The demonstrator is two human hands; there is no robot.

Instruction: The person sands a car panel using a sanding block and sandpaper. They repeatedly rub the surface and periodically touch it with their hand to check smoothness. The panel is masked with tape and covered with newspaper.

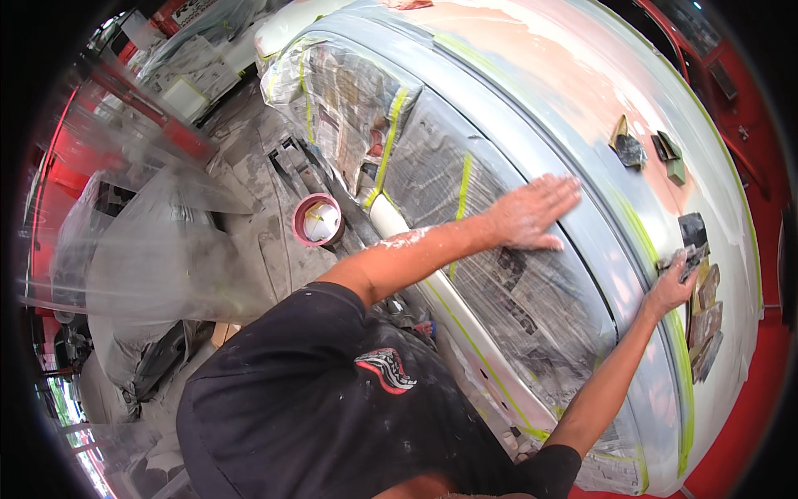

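Observation:
My left hand point(534, 213) lies flat, fingers stretched, on the grey primed roof edge point(490, 133) of a car. White dust coats that hand and forearm. Further right, my right hand point(670, 289) closes its fingers on a dark piece of sandpaper point(687, 264) at the roof. Several worn sandpaper pieces point(706, 320), brown and grey, lie beside it. Farther up the roof rest a folded sandpaper piece point(629, 151) and a small green sanding block point(675, 170). Beneath my arms, newspaper and clear plastic film point(507, 291) cover the car's side windows.
Yellow-green masking tape point(636, 229) runs along the roof. Left of the car, a pink-rimmed bucket point(318, 220) holds something whitish. Plastic sheeting point(158, 241) drapes over things at far left. Another covered vehicle point(199, 62) stands at the upper left.

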